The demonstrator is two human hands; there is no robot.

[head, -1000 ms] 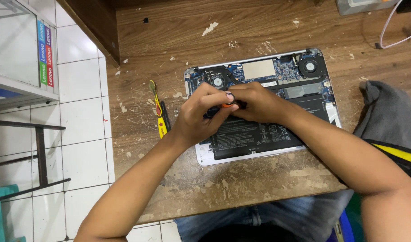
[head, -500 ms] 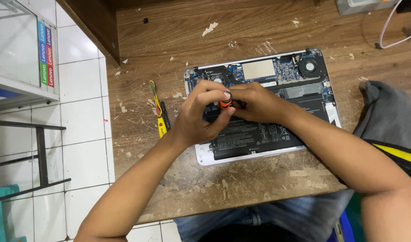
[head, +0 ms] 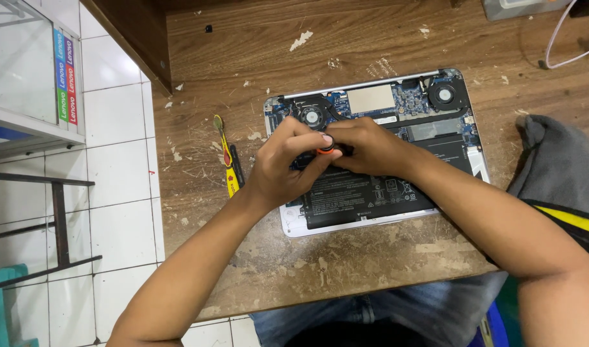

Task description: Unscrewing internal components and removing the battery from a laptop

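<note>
Worn wooden table; white tiled floor; glass cabinet left.

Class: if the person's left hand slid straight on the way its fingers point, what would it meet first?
Almost at once the right hand: the left hand points rightward over the open laptop, both hands meeting at a small orange-tipped tool. Depth is uncertain.

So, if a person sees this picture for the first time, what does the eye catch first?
First, the opened laptop in the middle of the worn wooden table, its fans and black battery exposed. Over it the left hand and the right hand meet on a small screwdriver with an orange cap. A yellow tool lies left of the laptop.
</note>
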